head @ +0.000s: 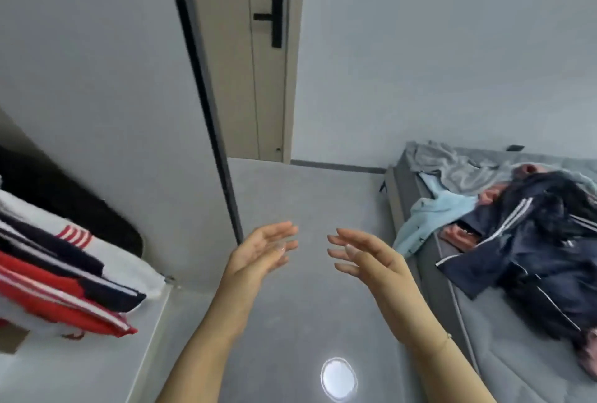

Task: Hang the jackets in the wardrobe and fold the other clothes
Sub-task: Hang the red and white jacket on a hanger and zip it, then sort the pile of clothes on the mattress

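Observation:
My left hand (pixel 263 249) and my right hand (pixel 361 255) are held out in front of me over the grey floor, palms facing each other, fingers straight, nothing in them. At the left, red, white and dark striped jackets (pixel 64 276) hang in the open wardrobe (pixel 97 112). On the bed (pixel 504 367) at the right lies a heap of clothes: a dark navy jacket with white stripes (pixel 542 251), a light blue garment (pixel 433 215), a pink piece (pixel 460 234) and a grey one (pixel 458 170).
The wardrobe door's dark edge (pixel 210 118) stands just left of my left hand. A beige room door with a black handle (pixel 274 20) is straight ahead. A bright light reflection (pixel 338 378) shows on the floor between wardrobe and bed.

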`<state>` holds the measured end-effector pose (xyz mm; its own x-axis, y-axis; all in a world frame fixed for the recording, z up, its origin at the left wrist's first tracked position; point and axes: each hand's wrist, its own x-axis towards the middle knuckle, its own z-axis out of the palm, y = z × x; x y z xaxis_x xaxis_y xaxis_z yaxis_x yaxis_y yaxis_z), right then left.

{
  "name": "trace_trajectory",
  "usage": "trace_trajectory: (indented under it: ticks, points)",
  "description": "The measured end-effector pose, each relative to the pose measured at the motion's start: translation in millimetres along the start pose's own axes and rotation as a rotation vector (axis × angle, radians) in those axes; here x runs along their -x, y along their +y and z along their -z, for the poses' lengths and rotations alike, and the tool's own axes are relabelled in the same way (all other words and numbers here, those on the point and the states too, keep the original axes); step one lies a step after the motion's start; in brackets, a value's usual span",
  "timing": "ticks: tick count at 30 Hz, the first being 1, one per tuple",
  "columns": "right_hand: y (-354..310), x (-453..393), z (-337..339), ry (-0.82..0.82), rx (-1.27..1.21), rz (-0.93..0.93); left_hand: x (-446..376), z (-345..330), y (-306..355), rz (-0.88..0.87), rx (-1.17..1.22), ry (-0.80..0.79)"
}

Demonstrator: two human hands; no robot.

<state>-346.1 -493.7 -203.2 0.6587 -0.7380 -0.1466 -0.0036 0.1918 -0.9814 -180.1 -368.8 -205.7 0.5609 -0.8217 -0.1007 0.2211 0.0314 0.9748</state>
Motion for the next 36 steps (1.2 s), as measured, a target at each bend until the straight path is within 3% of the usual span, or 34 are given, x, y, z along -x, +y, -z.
trace_trajectory:
  ticks: [10, 16, 23, 30, 36]
  points:
    - [9.9, 95.0, 298.2, 0.451, -0.12, -0.022, -24.0, -311.9, -89.9, 0.18, -0.128, -0.407]
    - [14.4, 129.0, 436.6, 0.606, -0.107, -0.08, -45.6, -458.5, -127.6, 0.239, -0.157, -0.538]
    - [28.5, 99.6, 525.6, 0.745, -0.133, -0.121, -95.9, -545.6, -167.8, 0.332, -0.218, -0.659]
    - [25.9, 21.5, 593.0, 0.855, -0.106, -0.217, -200.6, -606.7, -204.1, 0.448, -0.253, -0.657]
    - [26.5, -39.6, 648.3, 0.91, -0.001, -0.192, -268.8, -660.8, -236.1, 0.468, -0.299, -0.729]
